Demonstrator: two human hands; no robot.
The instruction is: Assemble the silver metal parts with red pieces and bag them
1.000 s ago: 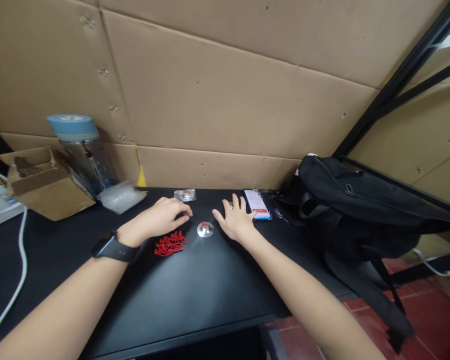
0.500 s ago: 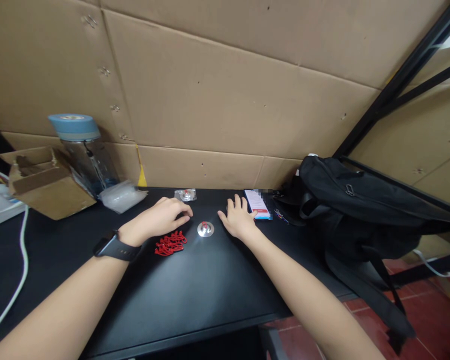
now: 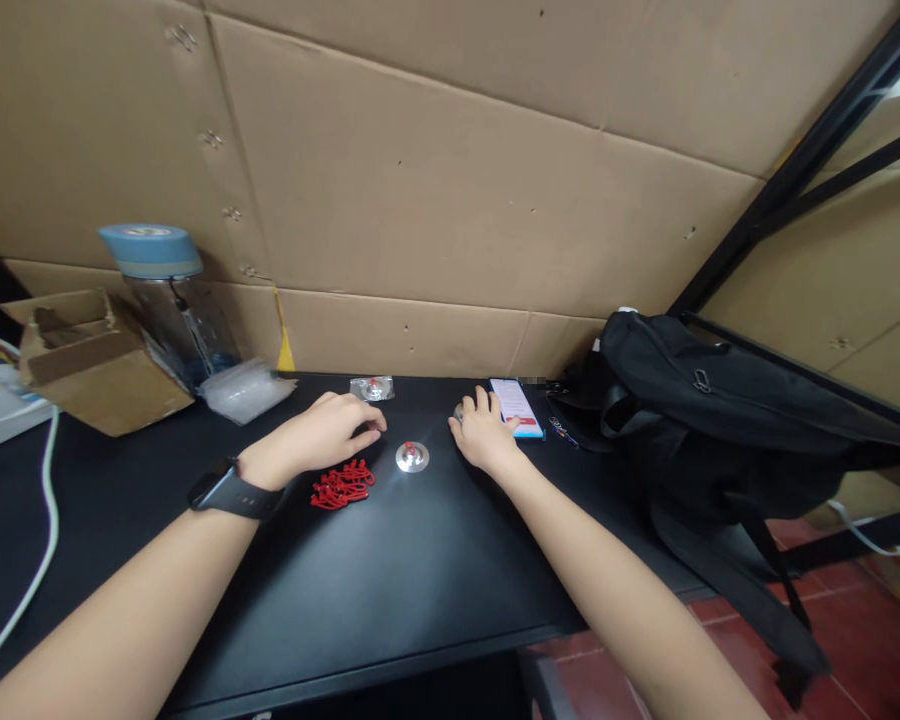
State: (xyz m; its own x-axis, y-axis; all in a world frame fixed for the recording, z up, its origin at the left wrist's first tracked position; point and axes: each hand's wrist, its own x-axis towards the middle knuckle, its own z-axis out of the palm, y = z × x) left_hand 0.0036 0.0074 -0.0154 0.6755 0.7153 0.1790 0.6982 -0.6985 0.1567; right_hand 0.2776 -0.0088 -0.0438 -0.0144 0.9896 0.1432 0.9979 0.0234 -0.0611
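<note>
Loosely curved, my left hand [image 3: 335,430] rests on the black table with its thumb and fingers apart and nothing seen in it. Just below it lies a small pile of red cord loops [image 3: 343,485]. A shiny round metal disc with a raised centre and a red bit on top [image 3: 412,457] sits between my hands. My right hand [image 3: 485,432] is open, fingers spread, beside a phone [image 3: 516,405] with a lit screen. A small greyish object [image 3: 458,411] shows at its fingers, mostly hidden. A similar disc in clear wrapping [image 3: 373,388] lies farther back.
At the left stand an open cardboard box [image 3: 101,385] and a blue-lidded bottle [image 3: 154,255], with clear plastic packaging [image 3: 246,392] beside them. A white cable [image 3: 47,510] runs along the left. A black backpack [image 3: 720,400] fills the right end. Cardboard [image 3: 450,180] walls the back.
My right hand has shifted slightly right, closer to the phone, and a small greyish object now shows beside its fingers. My left hand and the disc stay nearly still.
</note>
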